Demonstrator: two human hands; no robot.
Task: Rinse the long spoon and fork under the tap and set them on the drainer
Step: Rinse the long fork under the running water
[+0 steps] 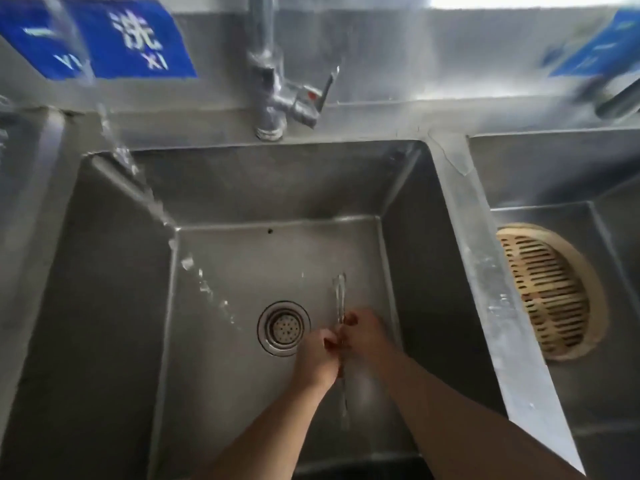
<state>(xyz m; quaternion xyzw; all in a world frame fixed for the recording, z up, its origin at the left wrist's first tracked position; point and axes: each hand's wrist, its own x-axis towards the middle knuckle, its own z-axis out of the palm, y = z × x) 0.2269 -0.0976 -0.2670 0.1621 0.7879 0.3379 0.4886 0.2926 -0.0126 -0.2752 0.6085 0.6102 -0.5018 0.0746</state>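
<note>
Both my hands meet low in the steel sink (104, 271), just right of the drain (283, 328). My left hand (317, 355) and my right hand (363, 336) are both closed around a long thin metal utensil (340, 299). Its far end sticks up past my fingers, and its handle (344, 400) runs down toward me between my wrists. Blur hides whether it is the spoon, the fork or both. The tap (266, 64) stands at the back of the sink. A stream of water (131, 168) falls from the upper left along the sink's left wall, away from the utensil.
A round bamboo slatted tray (550, 292) lies in the basin to the right, beyond a wet steel divider (485, 254). Blue signs (138, 39) hang on the back wall. Another basin edge shows at the far left.
</note>
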